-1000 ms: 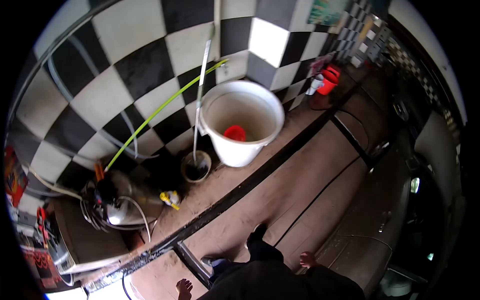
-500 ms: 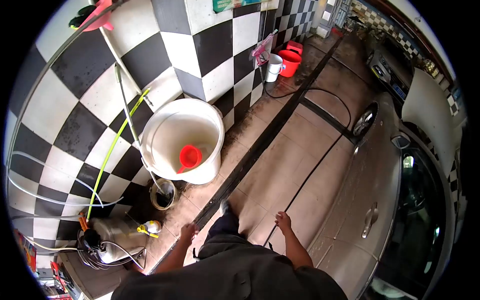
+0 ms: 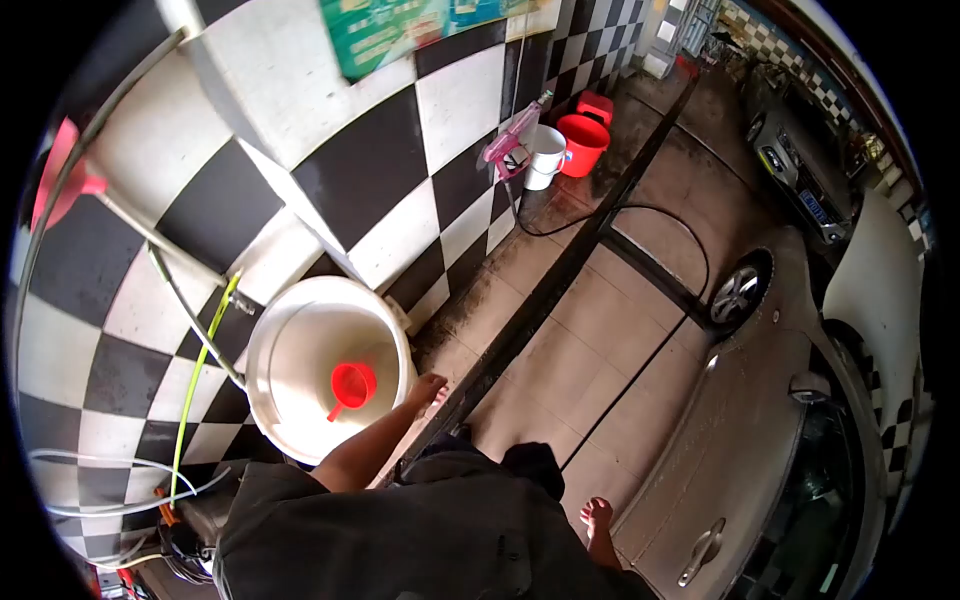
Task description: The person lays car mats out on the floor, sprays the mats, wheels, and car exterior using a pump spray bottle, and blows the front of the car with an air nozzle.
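My left hand [image 3: 430,391] is stretched forward beside the large white tub [image 3: 272,345], its fingers loosely extended and nothing visible in them. A red water dipper [image 3: 352,384] with a short handle lies inside the tub. On the other side, my right hand [image 3: 597,515] hangs low near the car door, fingers slightly bent, with no object visible in it. A black hose [image 3: 640,372] runs along the tiled floor, apart from my right hand. It loops toward a pink spray gun [image 3: 515,147] at the wall.
A dusty car [image 3: 690,450] stands along my right, its door handle [image 3: 704,553] nearby. Ahead are a white bucket [image 3: 543,160], a red bucket [image 3: 583,147] and another car [image 3: 800,165]. A dark channel [image 3: 520,335] crosses the floor. A yellow-green hose [image 3: 197,375] hangs on the checkered wall.
I have moved forward; the tub, spray gun and buckets appear closer. My left hand has swung forward past the tub. My right hand has dropped back, away from the black hose.
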### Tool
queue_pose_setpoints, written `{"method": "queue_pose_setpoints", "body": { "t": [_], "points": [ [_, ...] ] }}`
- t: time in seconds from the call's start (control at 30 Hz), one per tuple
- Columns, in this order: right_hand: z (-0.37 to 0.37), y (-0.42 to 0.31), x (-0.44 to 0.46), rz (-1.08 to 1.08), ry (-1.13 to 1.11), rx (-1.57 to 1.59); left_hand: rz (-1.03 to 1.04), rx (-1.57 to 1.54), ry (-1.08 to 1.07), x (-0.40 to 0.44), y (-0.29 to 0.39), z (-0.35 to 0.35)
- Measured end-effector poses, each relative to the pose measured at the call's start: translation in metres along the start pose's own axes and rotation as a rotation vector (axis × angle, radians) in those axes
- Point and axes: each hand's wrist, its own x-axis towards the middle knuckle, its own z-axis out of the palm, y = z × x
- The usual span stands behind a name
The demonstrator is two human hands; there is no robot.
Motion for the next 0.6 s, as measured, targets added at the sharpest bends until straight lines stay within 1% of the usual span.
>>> {"method": "queue_pose_setpoints", "body": {
  "t": [0.03, 0.13, 0.2, 0.23, 0.27, 0.3, 0.33, 0.37, 0.4, 0.43, 0.47, 0.5, 0.53, 0.57, 0.6],
  "points": [
    [0.001, -0.012, 0.006, 0.009, 0.006, 0.033, 0.050, -0.019, 0.043, 0.021, 0.020, 0.009],
    [0.016, -0.050, 0.036, 0.086, 0.006, -0.029, 0.026, 0.006, 0.067, 0.104, 0.062, 0.025],
    [0.024, -0.075, 0.070, 0.088, -0.105, -0.017, -0.011, -0.097, 0.053, 0.153, 0.078, 0.033],
    [0.028, -0.088, 0.096, 0.085, -0.175, -0.005, -0.015, -0.099, 0.070, 0.170, 0.086, 0.039],
    [0.030, -0.108, 0.124, 0.087, -0.190, -0.019, -0.009, -0.160, 0.059, 0.181, 0.099, 0.048],
    [0.035, -0.130, 0.151, 0.120, -0.264, 0.016, 0.000, -0.219, 0.048, 0.193, 0.112, 0.055],
    [0.040, -0.146, 0.170, 0.168, -0.333, 0.055, -0.012, -0.218, 0.149, 0.202, 0.122, 0.068],
    [0.044, -0.169, 0.196, 0.166, -0.409, 0.093, -0.021, -0.214, 0.163, 0.207, 0.140, 0.081],
    [0.057, -0.202, 0.212, 0.176, -0.354, 0.166, -0.039, -0.252, 0.198, 0.209, 0.164, 0.093],
    [0.083, -0.262, 0.192, 0.031, -0.159, -0.115, -0.056, -0.293, 0.228, 0.215, 0.185, 0.102],
    [0.094, -0.300, 0.210, -0.013, -0.193, -0.119, 0.045, -0.173, 0.204, 0.231, 0.197, 0.103],
    [0.108, -0.327, 0.242, -0.107, -0.259, 0.015, 0.147, -0.055, 0.191, 0.248, 0.208, 0.104],
    [0.122, -0.352, 0.272, -0.200, -0.323, 0.146, 0.116, -0.175, 0.219, 0.254, 0.237, 0.109],
    [0.135, -0.404, 0.271, -0.214, -0.302, -0.142, 0.085, -0.293, 0.248, 0.265, 0.263, 0.113],
    [0.156, -0.448, 0.259, -0.257, -0.275, -0.068, 0.078, -0.296, 0.250, 0.280, 0.279, 0.114]
  ]
}}
